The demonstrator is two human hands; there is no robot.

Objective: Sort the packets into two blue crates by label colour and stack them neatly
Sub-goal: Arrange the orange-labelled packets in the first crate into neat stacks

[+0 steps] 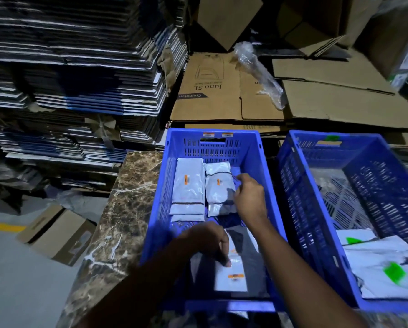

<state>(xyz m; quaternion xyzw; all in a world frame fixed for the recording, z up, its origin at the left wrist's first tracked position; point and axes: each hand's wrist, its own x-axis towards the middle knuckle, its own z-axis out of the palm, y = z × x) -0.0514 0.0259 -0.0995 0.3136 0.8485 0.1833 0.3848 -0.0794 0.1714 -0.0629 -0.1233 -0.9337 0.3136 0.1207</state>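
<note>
Two blue crates side by side on a marble-topped surface [117, 209]. Left crate [212, 143], orange tags on far rim; right crate [299, 185], green tag on far rim.

Left crate: orange-labelled packets only, as far as visible. Two flat stacks at 12 o'clock, left stack [188, 188] tidy, right stack [218, 188] slightly skewed. Right hand [250, 197] at 3 o'clock of that stack, fingers curled at its edge; whether gripping or merely nudging, cannot tell. Left hand [207, 240] at 6 o'clock in the same crate, fingertips resting on a near packet [231, 275], fingers bent over it; firm grasp not confirmed.

Right crate: green-labelled packets [387, 268] heaped loosely at 6 o'clock, overlapping, not squared. Far half showing bare mesh floor.

Assessment: sorting by colour apparently well advanced; no mixed labels seen. Outstanding: near packets in left crate to be stacked, green pile to be straightened. Unsorted supply, if any, out of view.
</note>
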